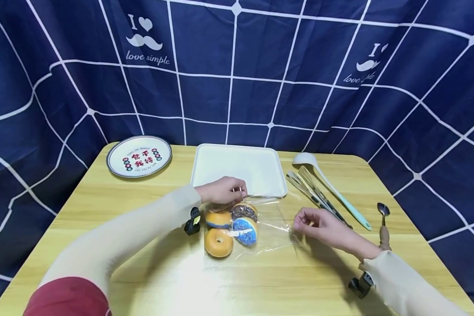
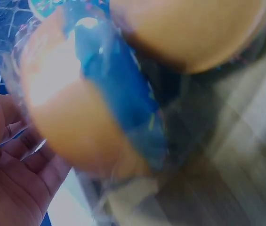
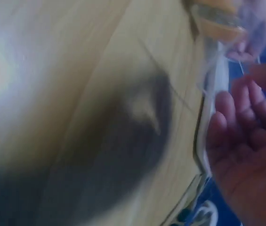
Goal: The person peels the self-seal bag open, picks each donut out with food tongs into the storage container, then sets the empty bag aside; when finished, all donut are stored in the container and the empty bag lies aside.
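A clear plastic bag (image 1: 274, 224) with several toy donuts in it hangs between my two hands. Inside, a plain-side-up donut (image 1: 219, 242) is nearest me, with a blue sprinkled donut (image 1: 245, 231), a blue-edged donut (image 1: 218, 219) and a dark-topped donut (image 1: 245, 211) behind it. My left hand (image 1: 224, 190) grips the bag's far left side with curled fingers, close above the donuts. On the other side, my right hand (image 1: 320, 226) pinches the bag's right end between thumb and forefinger. The left wrist view shows a donut (image 2: 71, 103) large through the film.
A white rectangular tray (image 1: 238, 164) lies behind the bag. A round plate (image 1: 139, 156) with red characters is at the back left. To the right are tongs (image 1: 314, 193), a ladle (image 1: 339, 195) with a pale green handle, and a spoon (image 1: 384, 226) with a brown handle.
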